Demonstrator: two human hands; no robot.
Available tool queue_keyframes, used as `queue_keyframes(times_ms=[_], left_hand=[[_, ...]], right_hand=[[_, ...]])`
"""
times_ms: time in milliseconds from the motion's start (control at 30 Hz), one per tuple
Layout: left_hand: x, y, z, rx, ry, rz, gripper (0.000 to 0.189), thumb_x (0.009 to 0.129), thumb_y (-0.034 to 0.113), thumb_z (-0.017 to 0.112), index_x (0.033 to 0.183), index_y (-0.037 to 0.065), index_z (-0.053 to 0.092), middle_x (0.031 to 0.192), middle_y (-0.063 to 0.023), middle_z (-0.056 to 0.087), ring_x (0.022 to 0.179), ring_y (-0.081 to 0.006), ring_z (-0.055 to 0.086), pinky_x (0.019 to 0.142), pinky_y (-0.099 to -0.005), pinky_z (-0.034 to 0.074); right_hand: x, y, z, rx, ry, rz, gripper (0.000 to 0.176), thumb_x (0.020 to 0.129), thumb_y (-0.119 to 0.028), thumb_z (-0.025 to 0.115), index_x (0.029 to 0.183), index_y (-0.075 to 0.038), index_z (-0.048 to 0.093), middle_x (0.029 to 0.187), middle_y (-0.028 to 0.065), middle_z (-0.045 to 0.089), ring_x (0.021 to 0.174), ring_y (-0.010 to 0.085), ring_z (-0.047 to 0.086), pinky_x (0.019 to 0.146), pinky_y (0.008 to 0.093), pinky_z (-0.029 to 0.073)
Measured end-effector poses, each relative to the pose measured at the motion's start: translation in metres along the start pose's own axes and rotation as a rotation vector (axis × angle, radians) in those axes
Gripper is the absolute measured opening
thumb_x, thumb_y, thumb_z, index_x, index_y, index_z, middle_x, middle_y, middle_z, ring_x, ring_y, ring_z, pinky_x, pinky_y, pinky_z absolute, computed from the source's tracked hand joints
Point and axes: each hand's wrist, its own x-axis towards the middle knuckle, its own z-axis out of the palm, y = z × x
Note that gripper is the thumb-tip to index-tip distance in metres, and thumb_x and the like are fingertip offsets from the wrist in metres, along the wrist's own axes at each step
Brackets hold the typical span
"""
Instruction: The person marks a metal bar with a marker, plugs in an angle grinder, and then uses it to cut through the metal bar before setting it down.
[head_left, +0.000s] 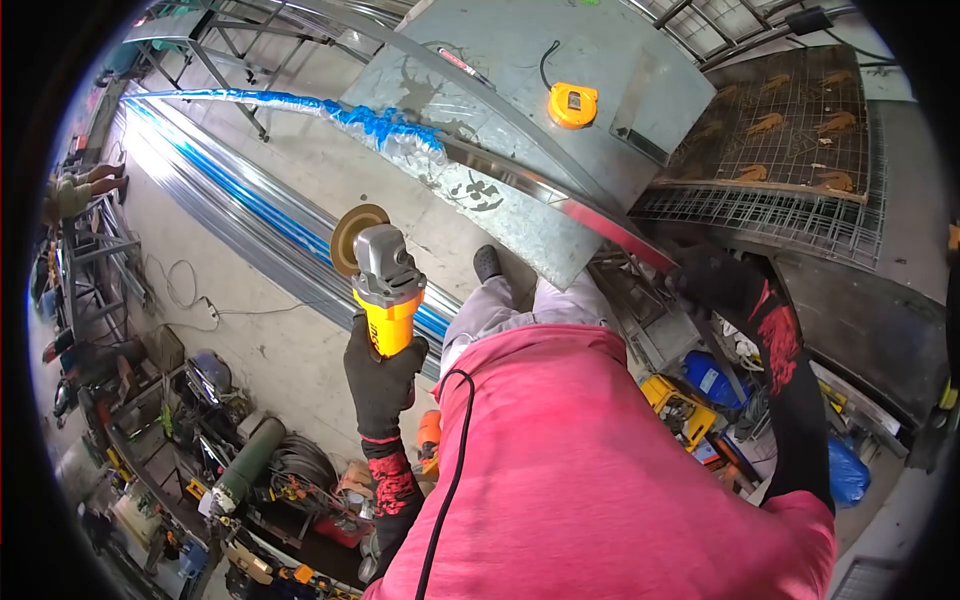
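Observation:
My left hand (384, 375), in a dark glove, is closed around the yellow body of an angle grinder (388, 312). The grinder is held up beside my body, its brown disc (350, 238) at the upper end. On the other side, my gloved right hand (722, 280) is closed around the near end of a shiny metal tube (540, 186), which reflects red there. Farther along, blue and clear plastic wrap (385, 128) covers this tube. It lies across a grey metal-topped table (440, 65). A grey bar (480, 92) crosses the table beside it.
A yellow tape measure (573, 105) and a red marker (462, 64) lie on the table. Long metal tubes (240, 200) rest on the floor to the left. Wire mesh panels (860, 225) stand at right. A cord (455, 450) hangs over my shirt. Tools crowd the lower left.

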Motion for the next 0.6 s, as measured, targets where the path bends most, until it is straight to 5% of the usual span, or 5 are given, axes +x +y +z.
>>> queue_keyframes(times_ms=[167,333,467,600], left_hand=[[-0.003,-0.007,0.006,0.039,0.003,0.029,0.041,0.079,0.01,0.08,0.116,0.001,0.063,0.089,-0.0041,0.069,0.077,-0.0133,0.063,0.072,-0.0319,0.053],[-0.006,-0.004,0.011,-0.007,-0.022,0.015,0.042,0.079,0.012,0.081,0.115,0.002,0.063,0.091,-0.0038,0.068,0.079,-0.0137,0.062,0.074,-0.0321,0.053],[-0.007,-0.007,0.01,0.005,-0.044,0.01,0.042,0.078,0.011,0.082,0.115,0.002,0.063,0.092,-0.0035,0.068,0.08,-0.0134,0.063,0.074,-0.0318,0.053],[-0.011,-0.008,0.012,0.0,-0.043,0.014,0.041,0.078,0.01,0.082,0.114,0.002,0.063,0.092,-0.0033,0.068,0.08,-0.0132,0.063,0.074,-0.032,0.053]], right_hand=[[-0.008,0.01,0.03,-0.359,0.349,-0.275,0.042,0.096,-0.031,0.078,0.129,-0.005,0.074,0.074,0.0031,0.064,0.063,0.0126,0.067,0.059,0.0324,0.055],[-0.003,0.025,0.034,-0.708,0.577,-0.528,0.051,0.094,-0.035,0.079,0.137,-0.008,0.073,0.089,0.0152,0.074,0.08,0.0222,0.076,0.075,0.0401,0.057],[-0.007,0.019,0.039,-0.632,0.541,-0.403,0.053,0.094,-0.037,0.079,0.138,-0.009,0.072,0.095,0.0188,0.076,0.08,0.0254,0.077,0.074,0.0401,0.058],[-0.005,0.021,0.036,-0.501,0.494,-0.396,0.043,0.093,-0.036,0.08,0.126,-0.007,0.075,0.081,0.0118,0.072,0.07,0.0205,0.073,0.069,0.0382,0.057]])
